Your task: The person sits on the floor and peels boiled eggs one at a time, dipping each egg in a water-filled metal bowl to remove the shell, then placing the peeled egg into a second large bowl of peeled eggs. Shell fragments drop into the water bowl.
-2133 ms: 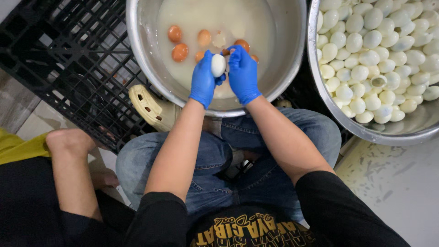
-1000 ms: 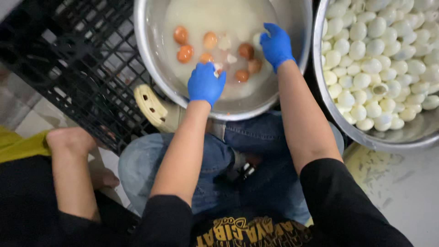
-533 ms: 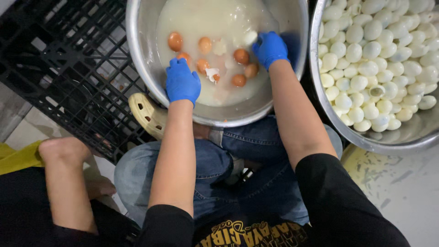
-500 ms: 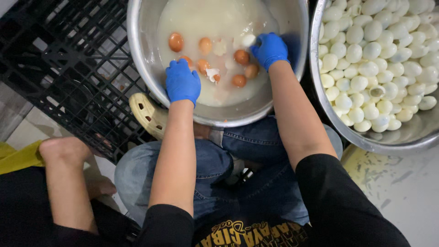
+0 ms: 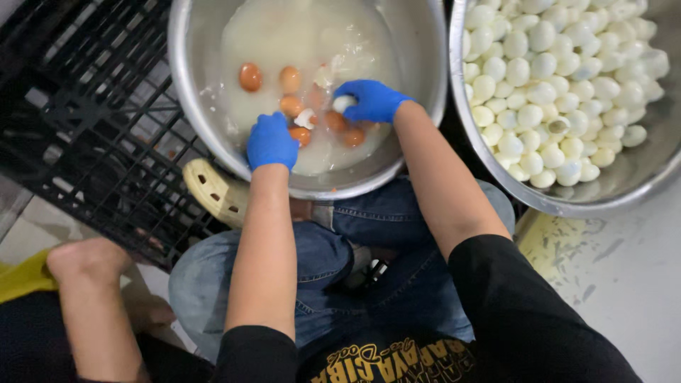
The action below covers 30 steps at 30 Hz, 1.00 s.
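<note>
**Peeling eggs: a few brown ones left, a big heap done**

Left of the water bowl (image 5: 191,106) lies a black crate (image 5: 78,120). In the bowl, the left hand (image 5: 271,140), gloved blue, rests curled at the near rim beside a brown egg (image 5: 301,135); whether it holds anything I cannot tell. About six brown eggs float in cloudy water. The right hand (image 5: 372,100) closes over a white egg (image 5: 343,103), partly in the water. Right of the bowl, a second bowl (image 5: 496,184) holds a large heap of peeled eggs (image 5: 546,78), so most of the work looks done. Its far edge is cut off; shell bits blur in the water.
</note>
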### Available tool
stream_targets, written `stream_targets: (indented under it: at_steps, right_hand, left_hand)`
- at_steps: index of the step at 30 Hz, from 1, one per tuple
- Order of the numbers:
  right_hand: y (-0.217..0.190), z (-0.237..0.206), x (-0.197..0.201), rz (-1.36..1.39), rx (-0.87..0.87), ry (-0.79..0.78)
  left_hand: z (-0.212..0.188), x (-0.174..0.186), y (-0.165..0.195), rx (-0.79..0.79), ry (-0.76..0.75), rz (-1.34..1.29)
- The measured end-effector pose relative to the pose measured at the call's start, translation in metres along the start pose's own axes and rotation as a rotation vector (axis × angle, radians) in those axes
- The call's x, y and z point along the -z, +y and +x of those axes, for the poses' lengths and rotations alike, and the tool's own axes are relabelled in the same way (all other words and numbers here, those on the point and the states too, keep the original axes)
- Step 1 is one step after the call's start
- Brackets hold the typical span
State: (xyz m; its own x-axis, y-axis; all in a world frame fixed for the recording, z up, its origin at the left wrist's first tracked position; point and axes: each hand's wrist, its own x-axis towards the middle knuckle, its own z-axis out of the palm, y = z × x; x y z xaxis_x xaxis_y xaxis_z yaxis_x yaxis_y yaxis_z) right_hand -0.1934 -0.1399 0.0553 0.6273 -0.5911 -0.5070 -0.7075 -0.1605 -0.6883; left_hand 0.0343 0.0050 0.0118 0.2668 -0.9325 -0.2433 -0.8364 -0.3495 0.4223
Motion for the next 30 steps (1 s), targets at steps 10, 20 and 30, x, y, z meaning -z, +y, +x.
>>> stream_targets:
  at_steps: [10, 20, 30]
  right_hand:
    - [0.000, -0.055, 0.010, 0.611, 0.218, 0.183]
    - [0.050, -0.137, 0.033, 1.884, 0.435, 0.799]
    - [-0.058, -0.046, -0.068, 0.314, 0.250, 0.577]
  left_hand:
    - [-0.009, 0.021, 0.022, 0.141, -0.208, -0.128]
    - [0.022, -0.033, 0.010, 0.029, -0.357, -1.013]
    - [0.019, -0.058, 0.026, 0.070, -0.163, -1.501]
